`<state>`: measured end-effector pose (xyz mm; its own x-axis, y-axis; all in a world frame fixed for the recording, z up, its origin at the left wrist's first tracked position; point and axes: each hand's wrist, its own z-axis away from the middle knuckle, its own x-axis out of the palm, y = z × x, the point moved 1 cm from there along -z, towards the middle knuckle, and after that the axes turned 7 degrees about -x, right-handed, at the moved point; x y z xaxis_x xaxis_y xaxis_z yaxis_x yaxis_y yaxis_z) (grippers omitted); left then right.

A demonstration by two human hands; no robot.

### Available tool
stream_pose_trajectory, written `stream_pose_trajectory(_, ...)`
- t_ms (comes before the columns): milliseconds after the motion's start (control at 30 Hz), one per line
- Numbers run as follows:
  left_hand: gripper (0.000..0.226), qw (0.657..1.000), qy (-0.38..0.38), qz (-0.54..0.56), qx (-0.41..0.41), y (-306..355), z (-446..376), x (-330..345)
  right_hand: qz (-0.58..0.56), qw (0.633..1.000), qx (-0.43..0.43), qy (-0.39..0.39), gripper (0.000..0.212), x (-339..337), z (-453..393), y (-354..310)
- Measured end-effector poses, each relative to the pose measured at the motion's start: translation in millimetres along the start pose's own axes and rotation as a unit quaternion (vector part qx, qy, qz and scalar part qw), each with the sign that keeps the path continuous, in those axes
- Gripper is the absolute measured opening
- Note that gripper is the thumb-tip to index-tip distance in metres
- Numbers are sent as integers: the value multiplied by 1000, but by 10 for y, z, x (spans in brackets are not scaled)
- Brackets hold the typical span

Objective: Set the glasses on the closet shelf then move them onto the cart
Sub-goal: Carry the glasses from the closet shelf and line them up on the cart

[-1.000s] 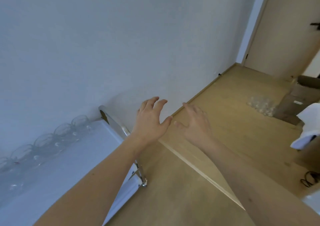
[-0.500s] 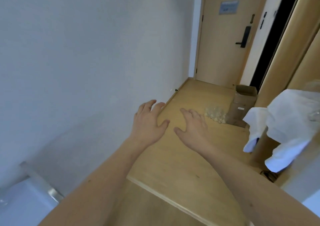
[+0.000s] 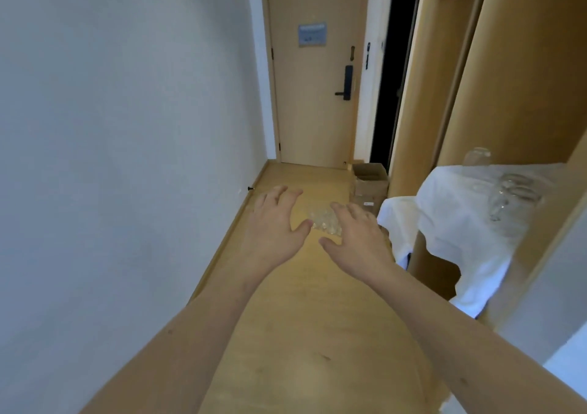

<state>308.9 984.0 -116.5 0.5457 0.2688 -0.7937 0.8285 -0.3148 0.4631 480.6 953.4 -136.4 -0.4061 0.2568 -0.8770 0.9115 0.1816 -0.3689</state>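
Observation:
Both my hands are stretched out in front of me over the wooden floor, empty, with fingers spread. My left hand (image 3: 275, 223) is beside my right hand (image 3: 355, 235), a small gap between them. At the right, the closet shelf (image 3: 457, 223) is draped with a white cloth. Several clear glasses (image 3: 508, 191) stand on it, one more (image 3: 476, 157) at its back. A cluster of clear glasses (image 3: 324, 220) sits on the floor farther down the hallway, partly hidden by my hands. The cart is out of view.
A narrow hallway runs ahead between a white wall (image 3: 127, 127) on the left and the wooden closet (image 3: 508, 80) on the right. An open cardboard box (image 3: 370, 180) stands by the closed door (image 3: 314, 80) at the far end.
The view has swung right and up, from the cart with glasses by the wall to the hallway and the closet shelf. Both hands stayed empty and spread in front of me.

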Motion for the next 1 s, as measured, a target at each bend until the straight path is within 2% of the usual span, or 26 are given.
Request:
stream_pose_trajectory(267,60,995,-52,31,77,-234,-1202,308,31,996,78,21,68,83,-929,112)
stream_pose_trajectory(500,62,987,-97,37,120,-320,-1844,657,60,986,153,14,69,131,-1365,272)
stream_pose_trajectory(833,60,970,-149,79,174,25,-2548,1419,99,967,234,3,72,93,-1752,1033)
stream_pose_trajectory(1000,60,962,-156,90,204,422,-2942,1912,103,961,255,30,73,-12,-2029,1637)
